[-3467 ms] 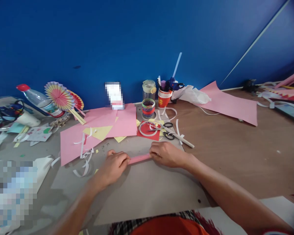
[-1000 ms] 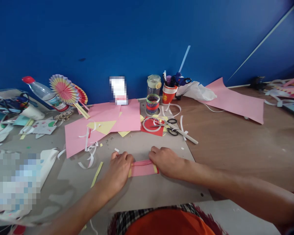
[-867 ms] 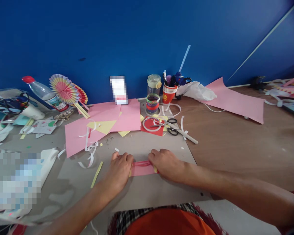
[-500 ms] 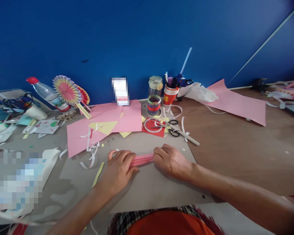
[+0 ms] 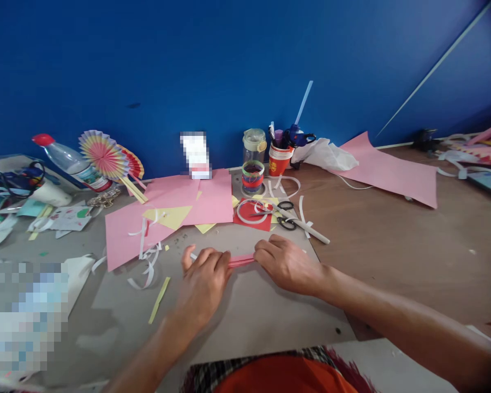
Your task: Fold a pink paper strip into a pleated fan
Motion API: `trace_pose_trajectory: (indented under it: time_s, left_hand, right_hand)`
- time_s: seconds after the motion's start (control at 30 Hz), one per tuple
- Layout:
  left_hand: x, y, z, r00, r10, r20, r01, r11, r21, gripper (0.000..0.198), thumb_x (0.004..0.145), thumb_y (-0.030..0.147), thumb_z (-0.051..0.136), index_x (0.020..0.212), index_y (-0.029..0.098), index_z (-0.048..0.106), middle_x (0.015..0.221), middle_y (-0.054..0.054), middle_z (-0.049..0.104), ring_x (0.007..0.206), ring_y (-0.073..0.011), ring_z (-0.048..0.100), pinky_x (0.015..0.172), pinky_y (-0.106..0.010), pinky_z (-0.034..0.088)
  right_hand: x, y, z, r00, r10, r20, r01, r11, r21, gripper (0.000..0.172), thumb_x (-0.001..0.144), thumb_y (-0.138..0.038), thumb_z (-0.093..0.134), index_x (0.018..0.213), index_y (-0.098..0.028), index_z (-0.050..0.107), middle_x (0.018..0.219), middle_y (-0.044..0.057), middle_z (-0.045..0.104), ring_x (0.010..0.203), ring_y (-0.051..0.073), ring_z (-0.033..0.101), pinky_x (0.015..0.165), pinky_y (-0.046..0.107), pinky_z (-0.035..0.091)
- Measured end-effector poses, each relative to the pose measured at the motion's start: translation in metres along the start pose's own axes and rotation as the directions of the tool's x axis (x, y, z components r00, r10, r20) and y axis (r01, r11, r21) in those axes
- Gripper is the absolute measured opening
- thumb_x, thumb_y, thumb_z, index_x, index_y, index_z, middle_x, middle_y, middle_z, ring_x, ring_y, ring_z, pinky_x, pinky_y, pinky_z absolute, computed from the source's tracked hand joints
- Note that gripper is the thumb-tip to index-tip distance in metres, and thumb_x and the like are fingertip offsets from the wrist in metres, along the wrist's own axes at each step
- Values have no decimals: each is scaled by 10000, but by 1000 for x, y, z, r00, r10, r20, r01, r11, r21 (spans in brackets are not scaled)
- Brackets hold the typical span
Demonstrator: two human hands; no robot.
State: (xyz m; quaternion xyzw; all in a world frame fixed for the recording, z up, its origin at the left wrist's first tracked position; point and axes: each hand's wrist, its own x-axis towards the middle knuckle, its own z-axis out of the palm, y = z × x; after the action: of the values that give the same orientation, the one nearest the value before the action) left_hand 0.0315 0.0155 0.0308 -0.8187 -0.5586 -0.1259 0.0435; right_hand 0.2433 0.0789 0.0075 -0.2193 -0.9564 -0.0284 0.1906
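A narrow strip of pleated pink paper (image 5: pixel 242 261) lies between my hands, low over the grey mat (image 5: pixel 237 311). My left hand (image 5: pixel 207 275) is closed on its left end, the little finger lifted away. Its right end is in the curled fingers of my right hand (image 5: pixel 281 261). Both ends of the strip are hidden under the fingers. Just beyond my right hand, black-handled scissors (image 5: pixel 286 222) rest by a red paper square (image 5: pixel 251 214) and a roll of white tape (image 5: pixel 245 212).
Large pink sheets (image 5: pixel 213 202) with paper scraps lie behind my hands. A paper fan (image 5: pixel 104 155) leans by a red-capped bottle (image 5: pixel 69 158). At the back stand a jar (image 5: pixel 254 144) and a red cup (image 5: pixel 279 159) of tools. A yellow strip (image 5: pixel 159 300) lies at left.
The pleated paper looks narrower and more pressed together. My left hand has tilted its fingers over it, and its thumb no longer shows below. The view has shifted slightly.
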Motion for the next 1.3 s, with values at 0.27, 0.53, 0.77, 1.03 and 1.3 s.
trace_pose_trajectory:
  time_s: [0.27, 0.53, 0.77, 1.03, 1.3]
  left_hand:
    - [-1, -1, 14, 981, 18, -192, -30, 998, -61, 174, 888, 160, 516, 1037, 205, 595, 906, -18, 706, 934, -172, 630, 1090, -456, 122]
    - [5, -2, 28, 964, 10, -266, -55, 985, -161, 136, 861, 126, 528, 794, 211, 609, 917, 0, 722, 905, -162, 646, 1111, -482, 75]
    - [7, -6, 37, 982, -46, -184, -7, 960, -280, 134, 872, 145, 512, 773, 201, 583, 970, -4, 724, 1002, -191, 629, 1111, -530, -1]
    - [10, -6, 40, 979, -35, -199, -24, 957, -289, 166, 876, 132, 492, 769, 210, 592, 816, 14, 712, 867, -164, 643, 1115, -545, -45]
    - [5, -10, 45, 936, 130, -326, -193, 967, -169, 152, 839, 48, 500, 812, 181, 567, 874, -19, 707, 892, -155, 643, 1094, -499, 273]
  right_hand:
    - [2, 5, -3, 1000, 13, 9, -14, 998, 68, 231, 870, -63, 370, 846, -145, 585, 797, 55, 545, 627, 148, 405, 674, 288, 346]
    - [1, 10, 3, 998, 30, -62, -28, 999, 43, 254, 866, -72, 377, 804, -152, 609, 788, 55, 559, 639, 140, 434, 692, 291, 344]
    - [2, 12, 7, 993, 32, -117, -26, 998, 59, 286, 878, -86, 353, 802, -158, 619, 784, 52, 570, 630, 142, 429, 679, 295, 340]
    - [0, 13, 14, 989, 60, -135, -48, 995, 86, 268, 860, -81, 380, 791, -159, 626, 782, 50, 575, 642, 137, 452, 701, 301, 357]
    - [0, 10, 17, 975, 128, -179, -99, 981, 164, 208, 836, -67, 420, 791, -147, 607, 1031, 118, 603, 774, 151, 536, 748, 302, 403]
